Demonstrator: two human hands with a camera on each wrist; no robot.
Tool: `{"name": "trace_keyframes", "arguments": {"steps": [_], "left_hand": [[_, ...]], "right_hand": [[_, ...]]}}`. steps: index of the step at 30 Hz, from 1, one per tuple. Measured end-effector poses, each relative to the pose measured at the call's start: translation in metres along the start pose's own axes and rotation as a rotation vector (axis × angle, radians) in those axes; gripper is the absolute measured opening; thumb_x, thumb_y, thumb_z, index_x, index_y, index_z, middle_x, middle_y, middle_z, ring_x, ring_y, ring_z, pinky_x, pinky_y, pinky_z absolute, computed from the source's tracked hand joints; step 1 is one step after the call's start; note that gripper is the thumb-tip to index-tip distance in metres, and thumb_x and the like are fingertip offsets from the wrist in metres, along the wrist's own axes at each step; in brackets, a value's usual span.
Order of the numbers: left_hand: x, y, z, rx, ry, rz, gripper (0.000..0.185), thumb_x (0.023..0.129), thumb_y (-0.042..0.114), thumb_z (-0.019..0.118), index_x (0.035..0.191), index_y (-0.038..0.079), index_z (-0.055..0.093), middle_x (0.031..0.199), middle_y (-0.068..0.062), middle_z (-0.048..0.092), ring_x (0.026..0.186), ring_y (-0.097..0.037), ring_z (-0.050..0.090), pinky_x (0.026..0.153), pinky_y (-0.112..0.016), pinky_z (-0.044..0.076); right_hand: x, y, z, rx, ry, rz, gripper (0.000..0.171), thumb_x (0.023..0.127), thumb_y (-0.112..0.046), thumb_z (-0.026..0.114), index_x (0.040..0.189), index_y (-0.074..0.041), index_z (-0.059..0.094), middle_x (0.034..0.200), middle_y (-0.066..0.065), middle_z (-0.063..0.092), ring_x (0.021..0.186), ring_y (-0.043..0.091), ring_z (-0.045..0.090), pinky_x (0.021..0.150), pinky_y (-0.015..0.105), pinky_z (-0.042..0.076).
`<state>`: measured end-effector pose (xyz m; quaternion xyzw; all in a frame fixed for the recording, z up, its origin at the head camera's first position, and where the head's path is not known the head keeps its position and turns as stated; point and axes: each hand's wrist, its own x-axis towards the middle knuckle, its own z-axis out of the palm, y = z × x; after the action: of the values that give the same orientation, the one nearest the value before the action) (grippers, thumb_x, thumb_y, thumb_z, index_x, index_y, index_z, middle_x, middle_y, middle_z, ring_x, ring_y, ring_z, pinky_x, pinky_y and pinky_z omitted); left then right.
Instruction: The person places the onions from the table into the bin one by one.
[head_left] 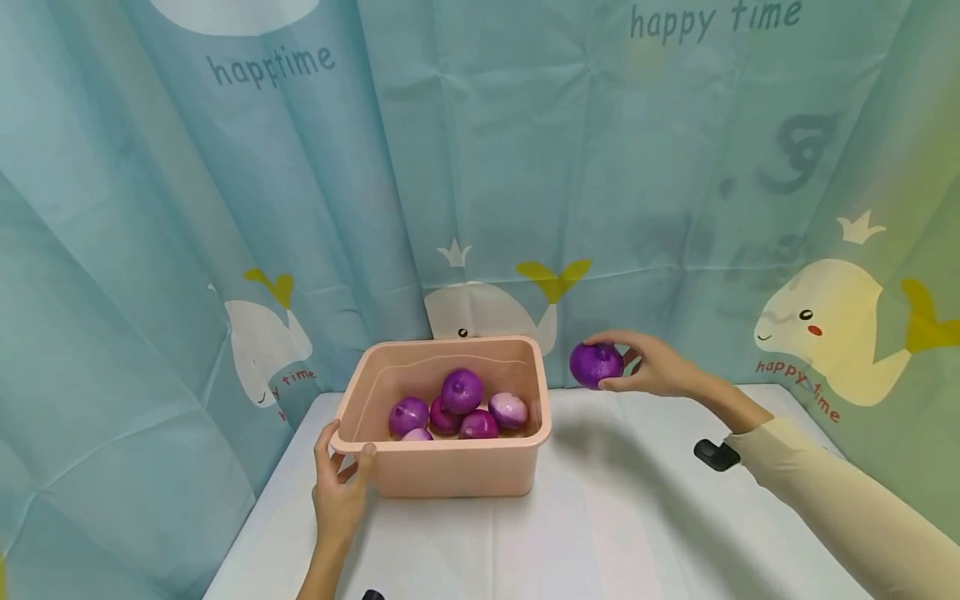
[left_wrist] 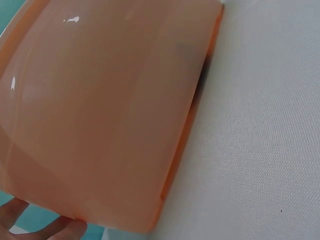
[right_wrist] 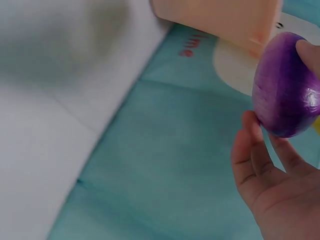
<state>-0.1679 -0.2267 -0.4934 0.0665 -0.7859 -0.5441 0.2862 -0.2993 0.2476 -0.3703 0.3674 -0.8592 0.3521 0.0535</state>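
A pink plastic bin (head_left: 453, 472) stands on the table with several purple onions (head_left: 462, 390) inside, some paler than others. At the bin's near left corner my left hand (head_left: 340, 493) grips the rim, thumb at the front and fingers along the side. The left wrist view shows the bin's wall (left_wrist: 100, 110) with my left fingers (left_wrist: 52, 230) against its edge. My right hand (head_left: 651, 367) holds a dark purple onion (head_left: 595, 365) in the air, right of the bin and apart from it. Thumb and fingertips clasp that onion (right_wrist: 280, 90) in the right wrist view.
A white cloth (head_left: 585, 533) covers the table. Close behind the bin hangs a blue-green curtain (head_left: 517, 183) with whale prints, and it continues along the left and right sides. A small black device (head_left: 717, 455) sits at my right wrist.
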Motion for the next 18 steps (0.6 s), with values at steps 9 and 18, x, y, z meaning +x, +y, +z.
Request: {"name": "trace_keyframes", "arguments": {"steps": [9, 18], "left_hand": [[-0.001, 0.001, -0.001, -0.009, -0.005, -0.015, 0.068, 0.101, 0.025, 0.067, 0.159, 0.026, 0.032, 0.162, -0.013, 0.037, 0.140, -0.038, 0.048, 0.088, -0.005, 0.043], [-0.001, 0.000, 0.000, -0.007, -0.004, -0.025, 0.068, 0.101, 0.026, 0.067, 0.159, 0.027, 0.032, 0.161, -0.012, 0.039, 0.139, -0.037, 0.048, 0.089, -0.007, 0.044]], "right_hand": [[0.018, -0.020, -0.025, -0.062, 0.016, 0.030, 0.061, 0.083, -0.021, 0.089, 0.139, -0.017, 0.063, 0.135, 0.013, 0.061, 0.087, 0.022, 0.067, 0.073, 0.034, 0.061], [0.038, -0.031, -0.022, -0.069, -0.045, 0.055, 0.061, 0.083, -0.025, 0.088, 0.139, -0.021, 0.063, 0.136, 0.009, 0.061, 0.090, 0.021, 0.069, 0.080, 0.039, 0.060]]}}
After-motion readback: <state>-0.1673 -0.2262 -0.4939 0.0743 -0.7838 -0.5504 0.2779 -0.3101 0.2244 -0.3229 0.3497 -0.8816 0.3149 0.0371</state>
